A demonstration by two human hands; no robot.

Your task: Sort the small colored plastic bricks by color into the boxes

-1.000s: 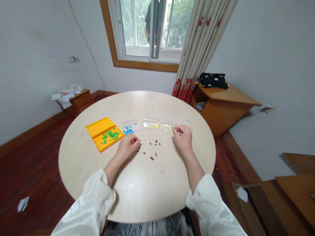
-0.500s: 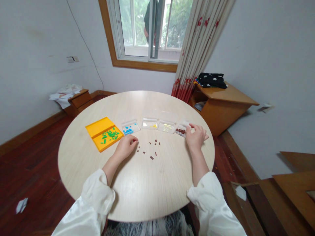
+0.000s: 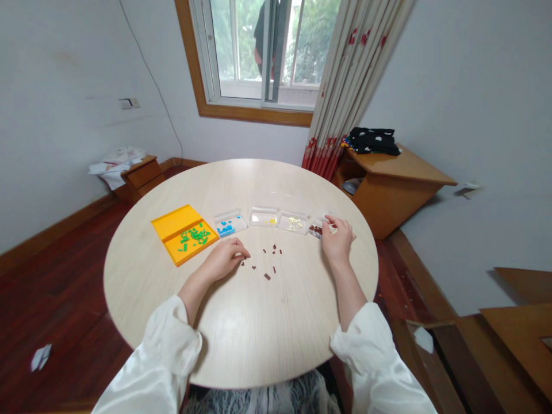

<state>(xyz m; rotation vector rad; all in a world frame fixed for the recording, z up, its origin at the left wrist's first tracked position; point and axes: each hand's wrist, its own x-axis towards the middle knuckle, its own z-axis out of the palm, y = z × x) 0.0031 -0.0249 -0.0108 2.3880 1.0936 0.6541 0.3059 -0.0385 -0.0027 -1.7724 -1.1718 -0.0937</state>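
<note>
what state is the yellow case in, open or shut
Open. The case lies spread on the table, with green pieces showing inside.

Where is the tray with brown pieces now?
In the head view, the brown-piece tray sits right of the pale-piece tray, partly hidden by the right hand.

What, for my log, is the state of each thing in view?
Yellow box, open, green pieces inside
Clear trays, part-filled
Loose brown pieces, scattered
Curtain, gathered
Window, unclear whether shut
Black cloth, folded
Left hand, curled, grip unclear
Right hand, curled, grip unclear
</note>
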